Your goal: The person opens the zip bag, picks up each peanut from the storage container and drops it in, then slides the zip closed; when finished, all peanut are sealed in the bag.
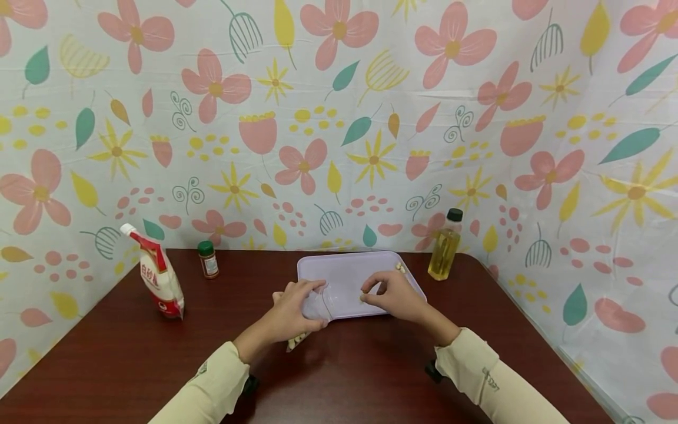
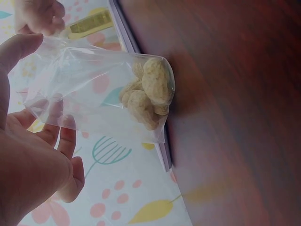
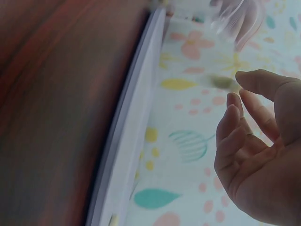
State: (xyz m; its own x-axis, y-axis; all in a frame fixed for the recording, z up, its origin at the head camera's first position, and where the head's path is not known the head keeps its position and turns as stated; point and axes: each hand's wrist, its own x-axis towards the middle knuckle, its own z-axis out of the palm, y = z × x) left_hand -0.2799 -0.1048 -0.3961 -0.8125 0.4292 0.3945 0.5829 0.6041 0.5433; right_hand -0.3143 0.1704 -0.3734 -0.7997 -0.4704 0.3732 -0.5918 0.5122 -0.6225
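Observation:
My left hand [image 1: 295,310] holds a clear plastic bag [image 2: 89,70] by its upper part, near the front left corner of a pale lilac tray [image 1: 339,263]. Several unshelled peanuts [image 2: 150,89] lie in the bag's lower end, which hangs at the tray's front edge in the left wrist view. Over the tray, my right hand [image 1: 398,296] pinches one peanut [image 3: 222,83] between thumb and forefinger; it looks blurred in the right wrist view. A few peanuts [image 1: 400,268] rest in the tray's far right corner, beyond the right hand.
On the dark wooden table [image 1: 222,335], a red and white pouch [image 1: 161,282] with a spout stands at the left. Beside it is a small green-capped jar [image 1: 209,262]. A bottle of yellow oil [image 1: 445,250] stands right of the tray. Flowered cloth [image 1: 328,165] hangs behind.

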